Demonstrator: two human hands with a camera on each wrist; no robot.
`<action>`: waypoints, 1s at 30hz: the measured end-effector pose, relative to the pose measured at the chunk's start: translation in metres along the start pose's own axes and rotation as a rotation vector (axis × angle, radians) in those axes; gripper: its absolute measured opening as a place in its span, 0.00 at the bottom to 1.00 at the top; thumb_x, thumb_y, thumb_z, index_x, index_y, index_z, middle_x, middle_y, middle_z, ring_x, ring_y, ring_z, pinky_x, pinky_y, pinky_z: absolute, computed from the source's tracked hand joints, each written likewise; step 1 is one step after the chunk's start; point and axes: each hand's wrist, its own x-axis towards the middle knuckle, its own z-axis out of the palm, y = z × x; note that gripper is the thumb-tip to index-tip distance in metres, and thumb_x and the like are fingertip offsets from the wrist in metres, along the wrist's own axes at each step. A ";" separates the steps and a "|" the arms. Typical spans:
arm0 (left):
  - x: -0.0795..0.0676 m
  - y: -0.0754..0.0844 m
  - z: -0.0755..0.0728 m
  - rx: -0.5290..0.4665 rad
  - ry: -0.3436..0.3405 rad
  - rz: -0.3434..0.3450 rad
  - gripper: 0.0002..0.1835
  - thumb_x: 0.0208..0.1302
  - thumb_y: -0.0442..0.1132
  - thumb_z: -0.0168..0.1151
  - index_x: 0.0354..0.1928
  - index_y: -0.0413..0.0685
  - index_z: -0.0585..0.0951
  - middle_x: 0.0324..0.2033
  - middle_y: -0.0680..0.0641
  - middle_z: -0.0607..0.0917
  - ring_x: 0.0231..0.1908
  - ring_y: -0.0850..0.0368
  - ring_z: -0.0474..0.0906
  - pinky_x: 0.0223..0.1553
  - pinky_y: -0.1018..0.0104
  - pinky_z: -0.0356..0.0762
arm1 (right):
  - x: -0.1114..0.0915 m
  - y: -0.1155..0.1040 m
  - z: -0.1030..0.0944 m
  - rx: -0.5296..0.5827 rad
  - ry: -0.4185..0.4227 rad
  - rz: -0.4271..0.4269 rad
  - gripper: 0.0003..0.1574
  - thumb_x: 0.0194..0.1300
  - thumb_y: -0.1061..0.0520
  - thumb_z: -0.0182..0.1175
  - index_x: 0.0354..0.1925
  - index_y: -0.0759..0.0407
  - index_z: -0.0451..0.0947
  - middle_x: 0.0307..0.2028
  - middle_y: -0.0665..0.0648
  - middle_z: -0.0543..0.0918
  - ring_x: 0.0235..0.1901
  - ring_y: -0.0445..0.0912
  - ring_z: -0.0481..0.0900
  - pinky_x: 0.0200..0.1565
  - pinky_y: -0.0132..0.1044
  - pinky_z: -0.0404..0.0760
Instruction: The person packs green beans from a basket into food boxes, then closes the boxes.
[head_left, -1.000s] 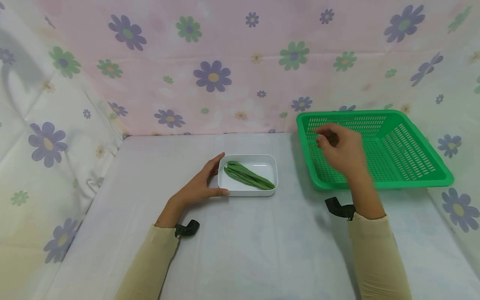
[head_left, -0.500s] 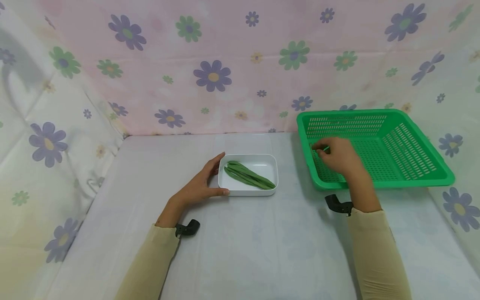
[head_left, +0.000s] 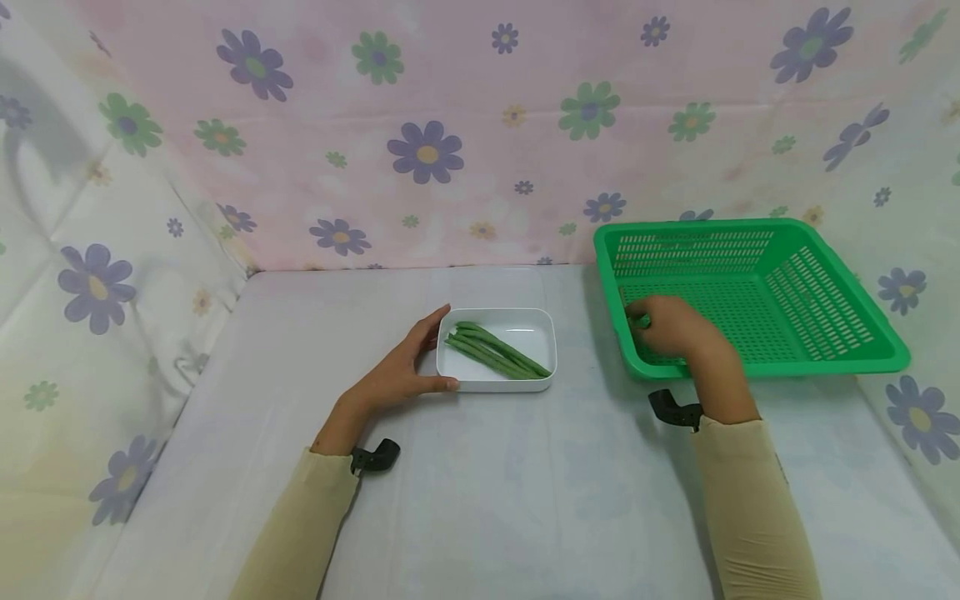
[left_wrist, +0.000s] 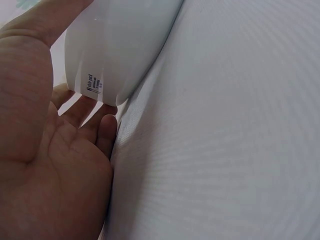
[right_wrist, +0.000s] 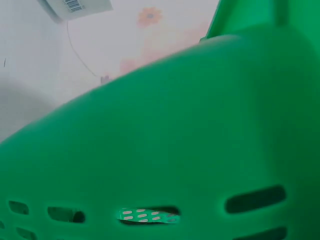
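Observation:
My left hand (head_left: 397,367) holds a white rectangular dish (head_left: 525,387) by its left end, thumb along the near side and fingers at the far corner. The left wrist view shows the fingers against the dish's outer wall (left_wrist: 120,50), near small printed marks. Several green beans (head_left: 495,350) lie slantwise in a bunch inside the dish. My right hand (head_left: 675,327) is down inside a green plastic basket (head_left: 772,369), fingers curled near its left wall. Whether anything is pinched there is hidden. The basket's slotted wall (right_wrist: 165,150) blocks the right wrist view of that hand.
A white cloth (head_left: 510,500) covers the table. A flowered cloth (head_left: 480,217) rises behind it and at both sides. The basket stands right of the dish, with a strip of table between them.
My right hand has lowered from above the basket's left part into it, its fingers dropping toward the bottom. My left hand and the dish have stayed in place.

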 end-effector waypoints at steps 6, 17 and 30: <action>0.000 0.000 0.000 -0.002 -0.002 0.004 0.63 0.60 0.43 0.82 0.87 0.61 0.46 0.83 0.50 0.56 0.78 0.48 0.61 0.79 0.45 0.57 | 0.000 -0.003 0.000 -0.026 -0.014 0.011 0.26 0.75 0.63 0.58 0.66 0.75 0.77 0.65 0.77 0.77 0.68 0.74 0.70 0.64 0.69 0.75; 0.000 0.003 0.000 -0.008 -0.006 0.008 0.63 0.61 0.42 0.81 0.87 0.59 0.46 0.83 0.48 0.56 0.79 0.45 0.59 0.79 0.42 0.55 | -0.001 -0.003 0.000 -0.003 -0.012 0.035 0.26 0.75 0.64 0.58 0.67 0.74 0.75 0.65 0.77 0.77 0.67 0.73 0.72 0.62 0.69 0.75; 0.000 0.001 0.000 -0.003 -0.005 0.005 0.64 0.61 0.42 0.82 0.87 0.60 0.46 0.83 0.51 0.55 0.78 0.47 0.61 0.79 0.45 0.56 | -0.002 -0.002 -0.001 -0.024 -0.033 0.044 0.24 0.70 0.68 0.54 0.62 0.72 0.78 0.62 0.76 0.79 0.61 0.69 0.75 0.57 0.64 0.78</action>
